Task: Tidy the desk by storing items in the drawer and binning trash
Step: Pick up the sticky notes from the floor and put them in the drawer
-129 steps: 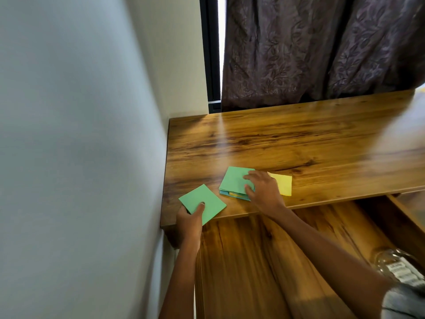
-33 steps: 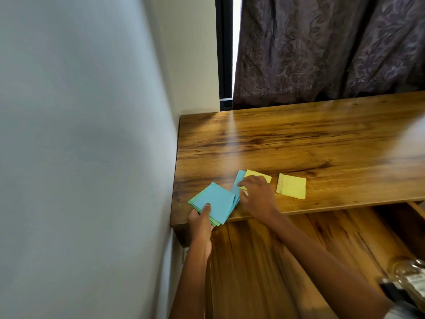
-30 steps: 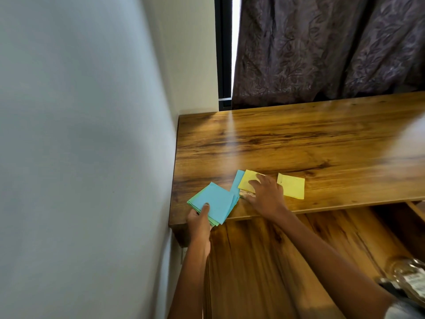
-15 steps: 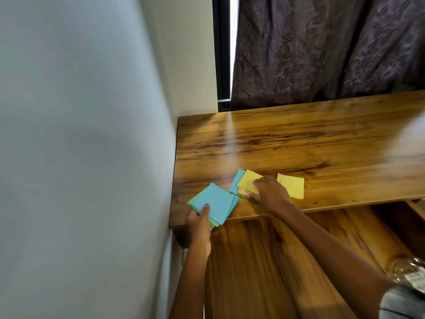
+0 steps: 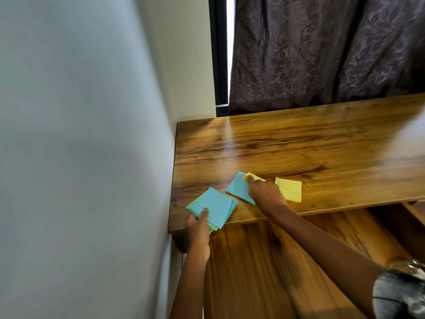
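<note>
The left hand (image 5: 199,223) holds a stack (image 5: 212,209) of blue and green notes at the near-left corner of the surface (image 5: 299,143), thumb on top and fingers under the overhanging edge, a closed grip on the paper. Just right of that stack, the right hand (image 5: 264,192) rests over a blue note (image 5: 239,187) and a yellow note (image 5: 251,176) peeking out beyond its fingertips; whether those fingers pinch the yellow one or only press on it cannot be told.

Half a second ago the yellow note lay mostly clear to the left of the right hand, on top of the blue one. Now the hand covers most of it and the blue note is far more exposed, so the yellow sheet seems to have been slid aside. The stack has not moved.

A second yellow note (image 5: 289,188) lies just right of the right hand, untouched. Gathering is likely midway: three loose notes remain before anything reaches the drawer.
</note>
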Demonstrator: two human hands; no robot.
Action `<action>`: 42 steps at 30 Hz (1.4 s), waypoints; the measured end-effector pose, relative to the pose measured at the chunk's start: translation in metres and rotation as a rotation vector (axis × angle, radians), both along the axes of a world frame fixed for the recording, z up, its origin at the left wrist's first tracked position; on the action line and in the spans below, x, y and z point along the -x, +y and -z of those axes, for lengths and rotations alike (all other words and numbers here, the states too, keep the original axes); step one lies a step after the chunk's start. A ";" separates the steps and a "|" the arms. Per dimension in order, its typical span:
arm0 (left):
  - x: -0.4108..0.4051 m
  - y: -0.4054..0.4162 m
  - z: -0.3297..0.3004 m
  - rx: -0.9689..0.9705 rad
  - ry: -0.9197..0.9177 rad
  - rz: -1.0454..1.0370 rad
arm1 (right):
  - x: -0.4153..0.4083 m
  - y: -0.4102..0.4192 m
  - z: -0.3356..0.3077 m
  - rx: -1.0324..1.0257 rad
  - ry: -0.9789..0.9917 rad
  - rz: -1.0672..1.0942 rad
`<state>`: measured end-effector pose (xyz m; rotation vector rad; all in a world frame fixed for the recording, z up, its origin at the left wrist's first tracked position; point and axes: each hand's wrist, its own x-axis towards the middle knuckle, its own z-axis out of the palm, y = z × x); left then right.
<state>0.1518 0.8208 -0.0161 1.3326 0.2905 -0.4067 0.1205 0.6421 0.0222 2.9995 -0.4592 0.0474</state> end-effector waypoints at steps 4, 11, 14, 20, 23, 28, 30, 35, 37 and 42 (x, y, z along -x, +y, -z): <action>-0.001 0.000 0.000 -0.008 -0.007 0.000 | 0.007 -0.015 -0.018 -0.100 -0.189 0.101; -0.002 -0.001 0.003 -0.009 -0.011 -0.002 | 0.035 -0.046 -0.031 -0.143 -0.573 0.225; -0.002 -0.001 0.003 -0.017 -0.008 -0.002 | 0.042 -0.047 -0.017 -0.027 -0.233 0.352; -0.001 0.000 0.002 -0.019 -0.016 0.004 | 0.033 -0.031 -0.001 0.002 -0.008 0.383; -0.001 0.000 0.002 -0.017 -0.013 0.001 | 0.018 -0.019 0.000 -0.126 -0.113 0.214; -0.001 -0.001 0.003 -0.023 -0.004 0.004 | 0.002 0.009 0.016 -0.209 -0.001 0.032; -0.002 -0.001 0.003 -0.021 -0.001 0.000 | 0.001 0.012 0.020 -0.158 -0.012 0.029; -0.001 -0.001 0.004 -0.025 -0.004 0.004 | -0.003 0.015 0.005 -0.085 -0.033 -0.006; -0.001 0.000 0.004 -0.019 -0.002 0.002 | -0.003 0.011 0.000 -0.153 -0.119 0.079; -0.001 -0.001 0.003 0.006 -0.002 -0.020 | 0.006 0.029 -0.003 -0.203 -0.488 -0.035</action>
